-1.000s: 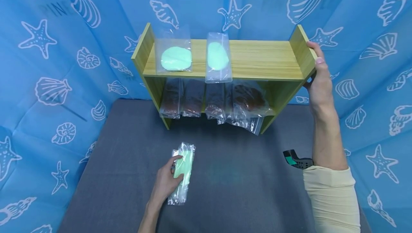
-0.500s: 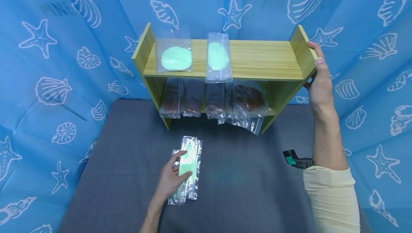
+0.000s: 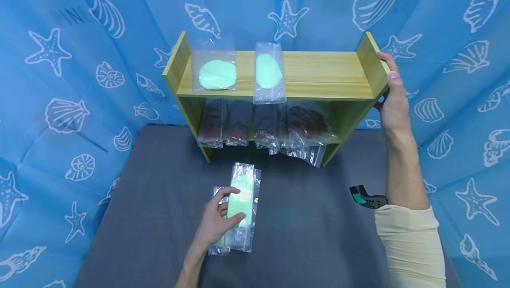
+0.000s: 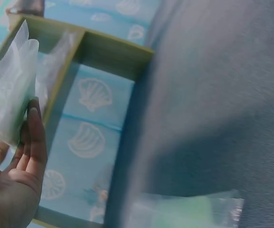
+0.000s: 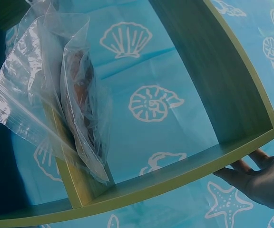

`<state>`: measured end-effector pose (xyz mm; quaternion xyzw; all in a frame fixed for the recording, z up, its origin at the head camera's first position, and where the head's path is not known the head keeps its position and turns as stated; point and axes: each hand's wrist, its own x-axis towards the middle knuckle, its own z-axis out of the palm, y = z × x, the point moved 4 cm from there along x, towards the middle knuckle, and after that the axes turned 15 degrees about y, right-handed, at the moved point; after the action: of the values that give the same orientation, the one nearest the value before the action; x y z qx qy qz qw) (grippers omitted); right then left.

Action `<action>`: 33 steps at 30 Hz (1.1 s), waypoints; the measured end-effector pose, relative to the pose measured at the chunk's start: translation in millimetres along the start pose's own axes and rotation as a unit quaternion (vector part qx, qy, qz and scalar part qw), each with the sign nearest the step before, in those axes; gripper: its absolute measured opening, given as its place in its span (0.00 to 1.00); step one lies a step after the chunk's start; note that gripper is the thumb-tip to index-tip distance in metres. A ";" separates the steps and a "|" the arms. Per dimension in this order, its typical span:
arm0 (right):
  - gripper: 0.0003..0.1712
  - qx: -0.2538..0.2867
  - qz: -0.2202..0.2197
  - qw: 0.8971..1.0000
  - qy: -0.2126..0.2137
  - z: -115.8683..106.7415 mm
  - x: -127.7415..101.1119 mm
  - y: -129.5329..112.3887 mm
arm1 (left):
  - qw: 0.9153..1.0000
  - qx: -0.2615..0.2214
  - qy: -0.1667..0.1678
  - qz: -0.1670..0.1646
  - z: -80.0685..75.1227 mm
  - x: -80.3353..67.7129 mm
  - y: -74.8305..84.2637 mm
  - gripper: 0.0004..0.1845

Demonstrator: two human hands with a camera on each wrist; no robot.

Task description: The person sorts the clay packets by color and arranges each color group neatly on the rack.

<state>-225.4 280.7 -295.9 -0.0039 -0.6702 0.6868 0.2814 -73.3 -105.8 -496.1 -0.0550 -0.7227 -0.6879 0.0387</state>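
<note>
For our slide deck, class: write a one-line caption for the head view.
Left hand grips a bagged green piece above the grey mat; right hand holds the wooden shelf's end.

Mint-green packets (image 3: 241, 201), yellow-green wooden shelf (image 3: 330, 75), shell-patterned blue backdrop (image 3: 79, 58), grey tabletop (image 3: 303, 235).

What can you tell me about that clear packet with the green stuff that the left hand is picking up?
The clear plastic packet is long and narrow, with a pale green slab inside. The left hand pinches it between thumb and fingers, its far end pointing toward the wooden shelf. A second similar packet lies beneath it on the grey tabletop.
</note>
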 end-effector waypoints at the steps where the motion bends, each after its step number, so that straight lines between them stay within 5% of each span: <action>1: 0.28 0.001 0.000 1.000 0.000 -0.3 0.0 0.0 | 1.000 0.003 -0.001 0.011 0.6 0.4 7.3 0.28; 5: 0.28 0.003 -0.001 1.000 -0.001 -0.7 -0.6 0.1 | 0.998 0.020 0.003 0.058 3.4 2.1 25.3 0.24; 10: 0.28 -0.002 -0.001 1.000 -0.002 -1.5 -1.0 0.4 | 0.994 0.002 -0.004 0.105 2.9 5.5 23.6 0.20; 24: 0.28 -0.005 0.001 1.000 0.000 -0.9 -1.4 0.6 | 0.987 0.011 -0.021 0.159 9.8 16.6 54.9 0.23; 33: 0.28 -0.001 0.008 1.000 0.001 0.9 -1.1 -1.2 | 0.987 0.039 -0.029 0.156 9.1 28.5 86.9 0.25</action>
<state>-224.3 279.3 -295.1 -0.0100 -0.6705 0.6882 0.2770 -89.8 -91.8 -406.8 -0.1857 -0.7326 -0.6424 0.1267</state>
